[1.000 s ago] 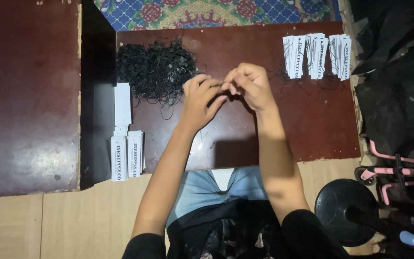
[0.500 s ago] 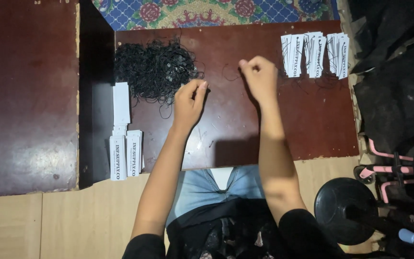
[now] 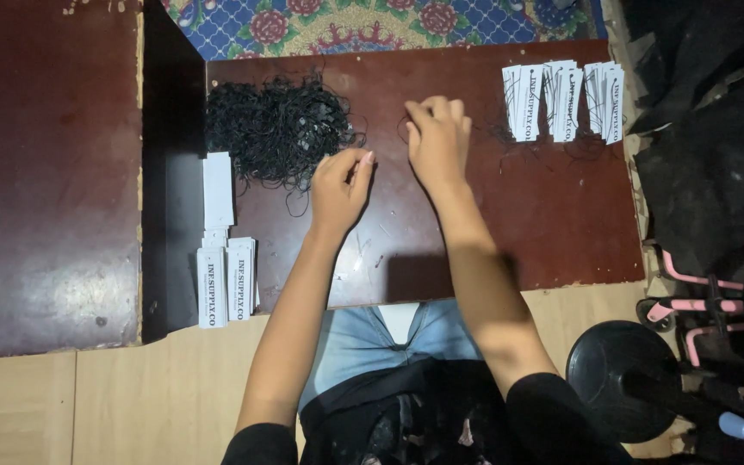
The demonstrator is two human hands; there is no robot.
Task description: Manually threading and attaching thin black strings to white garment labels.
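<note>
Lying left of hands (image 3: 389,164): strings (image 3: 273,129).

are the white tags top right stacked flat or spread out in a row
Spread out. The white tags lie overlapping in three fanned groups along the dark red board, black strings trailing beneath them, not in one flat stack.

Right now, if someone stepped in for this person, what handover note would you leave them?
Left hand: fingers curled, beside the pile of black string loops; whether it pinches a loop cannot be told.
Right hand: over the dark red board, fingertips pinched, seemingly on a thin black string; too fine to confirm.
Done: three bunches of strung white tags lie at the board's far right corner, strings trailing.
Left: stacks of unstrung white tags at the board's left edge, and most of the loop pile.
</note>
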